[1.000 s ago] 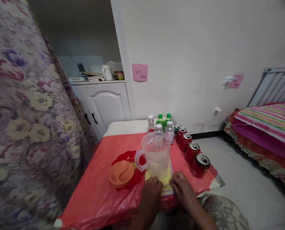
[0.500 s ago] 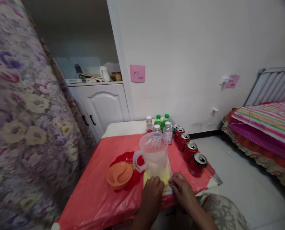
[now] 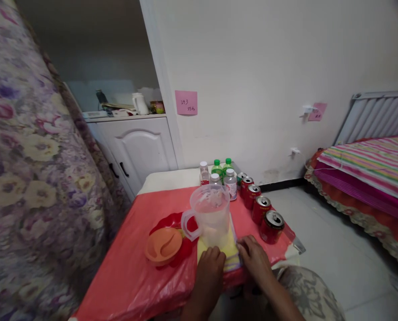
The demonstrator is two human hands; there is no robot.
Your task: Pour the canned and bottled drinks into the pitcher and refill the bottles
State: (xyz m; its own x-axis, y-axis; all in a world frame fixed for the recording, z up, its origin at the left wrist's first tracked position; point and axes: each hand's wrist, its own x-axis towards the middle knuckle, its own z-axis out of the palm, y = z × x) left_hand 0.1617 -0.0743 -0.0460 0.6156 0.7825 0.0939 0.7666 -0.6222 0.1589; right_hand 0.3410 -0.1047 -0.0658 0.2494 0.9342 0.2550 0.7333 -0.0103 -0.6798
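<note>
A clear plastic measuring jug (image 3: 209, 214) with its handle to the left stands on a folded yellow cloth (image 3: 231, 256) that has a pale edge. My left hand (image 3: 211, 269) is at the cloth's near left part, its fingers curled over it and close together; the fingertips are just in front of the jug. Beside the cloth's right edge lies my right hand (image 3: 255, 256), fingers stretched toward the edge and touching it. Left of the jug, an orange divided bowl (image 3: 163, 246) rests on a red plate (image 3: 185, 249). The jug hides part of the cloth.
Red cans (image 3: 271, 226) line the table's right side. Behind the jug stand white-capped bottles (image 3: 230, 183) and green-capped bottles (image 3: 216, 167). A red plastic cover (image 3: 128, 267) lies on the table. A floral curtain (image 3: 41, 178) hangs left; a bed (image 3: 369, 174) is at right.
The whole view has shifted slightly to the left. My right hand's fingers have loosened from a pinch and lie along the cloth's edge. My left hand stays on the cloth.
</note>
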